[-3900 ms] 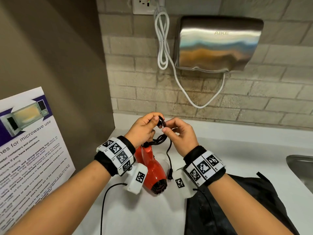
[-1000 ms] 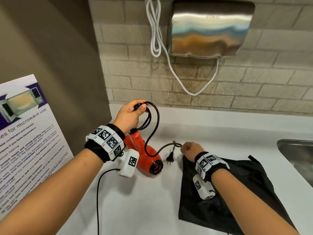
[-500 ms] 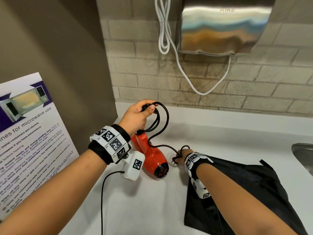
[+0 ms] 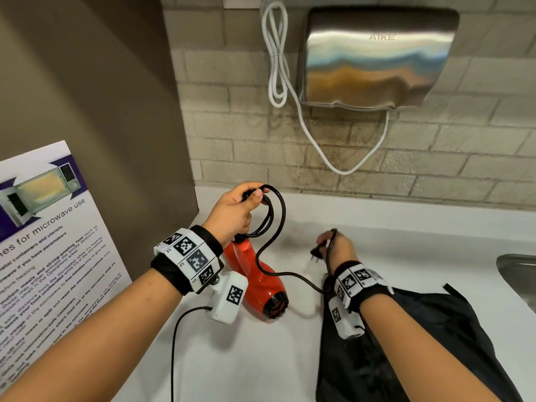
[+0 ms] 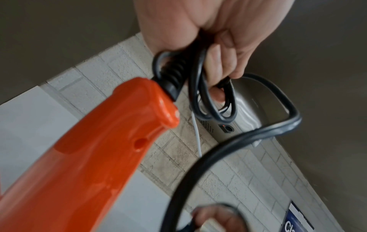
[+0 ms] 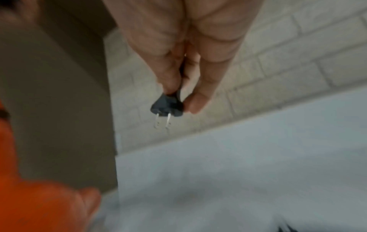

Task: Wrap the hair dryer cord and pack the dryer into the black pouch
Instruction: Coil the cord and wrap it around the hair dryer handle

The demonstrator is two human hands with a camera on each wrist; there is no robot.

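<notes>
L hand (image 4: 235, 211) fisted; R hand (image 4: 338, 249) pinching

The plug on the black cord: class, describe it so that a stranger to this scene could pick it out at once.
Below the steel hand dryer on the brick wall lies a white counter. Above it, the right hand pinches the plug, beside the orange hair dryer. It alone is small, black and has two bare metal prongs.

A steel hand dryer (image 4: 377, 58) hangs on a brick wall (image 4: 435, 158), white cable (image 4: 275, 53) looped beside it; a microwave poster (image 4: 49, 242) stands left.
</notes>
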